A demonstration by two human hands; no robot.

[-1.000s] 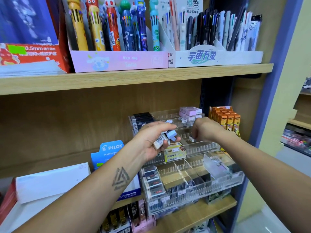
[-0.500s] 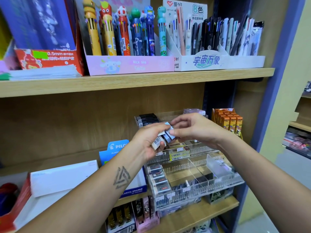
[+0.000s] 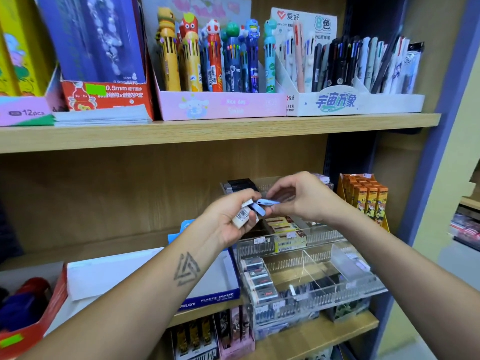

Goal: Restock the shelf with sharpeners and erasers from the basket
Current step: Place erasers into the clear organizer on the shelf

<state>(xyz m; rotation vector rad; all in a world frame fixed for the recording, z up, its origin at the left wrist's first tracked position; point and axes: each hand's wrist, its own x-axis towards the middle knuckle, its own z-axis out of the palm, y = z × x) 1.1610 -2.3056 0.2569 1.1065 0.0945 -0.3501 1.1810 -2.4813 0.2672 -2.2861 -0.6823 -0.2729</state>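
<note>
Right hand [image 3: 301, 201] now pinches an eraser [image 3: 267, 202] from left hand [image 3: 228, 219].

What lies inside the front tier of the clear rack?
The clear rack's leftmost front slot holds a row of erasers. The slots beside it look mostly empty; reflections and dividers hide their floors.

We see bright, even light from above/front; soft shadow under the upper light-wood shelf board [image 3: 220, 131]. Glare glints on the clear acrylic tiered organiser [image 3: 311, 271]. Wide-angle bend at frame edges; slight motion blur at the far left, esp. the purple display box [image 3: 91, 37].
</note>
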